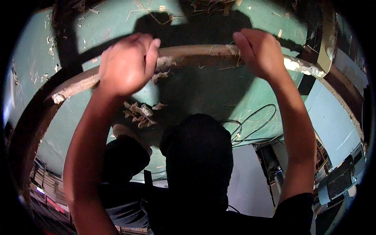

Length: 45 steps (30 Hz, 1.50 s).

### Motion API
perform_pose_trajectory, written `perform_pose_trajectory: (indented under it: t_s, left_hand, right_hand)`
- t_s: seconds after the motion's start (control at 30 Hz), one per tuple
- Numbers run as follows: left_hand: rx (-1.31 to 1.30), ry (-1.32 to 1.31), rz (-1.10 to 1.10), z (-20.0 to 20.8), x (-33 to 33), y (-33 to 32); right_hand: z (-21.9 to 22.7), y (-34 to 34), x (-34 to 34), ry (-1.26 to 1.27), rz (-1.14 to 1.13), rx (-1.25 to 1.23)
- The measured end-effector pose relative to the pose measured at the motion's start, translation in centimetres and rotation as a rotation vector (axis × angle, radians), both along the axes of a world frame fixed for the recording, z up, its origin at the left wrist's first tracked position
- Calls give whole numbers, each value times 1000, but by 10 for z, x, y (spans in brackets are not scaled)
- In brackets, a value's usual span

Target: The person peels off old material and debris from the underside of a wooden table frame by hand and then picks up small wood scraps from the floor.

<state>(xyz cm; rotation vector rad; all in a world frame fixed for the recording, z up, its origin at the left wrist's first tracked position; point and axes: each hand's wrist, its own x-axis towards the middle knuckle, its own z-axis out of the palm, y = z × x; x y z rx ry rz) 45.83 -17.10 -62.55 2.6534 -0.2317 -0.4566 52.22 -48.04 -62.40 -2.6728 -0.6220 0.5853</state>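
A long wooden bar (197, 51) crosses the view, bowed by the lens, with pale, rough patches near both ends. My left hand (127, 62) is wrapped round it left of the middle, fingers curled and thumb along the near side. On the right my right hand (261, 53) holds the same bar with a closed fist. Both forearms reach up from the lower edge. Pale wood shavings (140, 114) lie in a small heap on the green surface (258, 94) just below my left hand. Whether the bar is fixed at its ends cannot be made out.
Dark timbers (64, 39) stand near the bar's left end. A looped black cable (256, 119) lies toward the right, above a grey-white board (250, 178). At the right edge are a light blue panel (327, 117) and a slatted vented box (339, 183). More wood scraps are scattered at the top.
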Motion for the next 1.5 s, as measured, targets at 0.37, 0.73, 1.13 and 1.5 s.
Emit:
perform_pose_trajectory:
  t_s: [0.37, 0.73, 1.13, 1.5]
  left_hand:
    - [-97, 66, -48, -2, 6, 4]
    - [-116, 93, -35, -3, 4, 5]
    - [10, 27, -80, 2, 1, 3]
    - [-14, -99, -98, -16, -8, 16]
  right_hand:
    - [5, 7, 2, 16, 29, -3]
    - [-3, 1, 2, -37, 71, -72]
    - [-2, -6, 20, 391, 221, 149]
    - [3, 18, 26, 456, 324, -44]
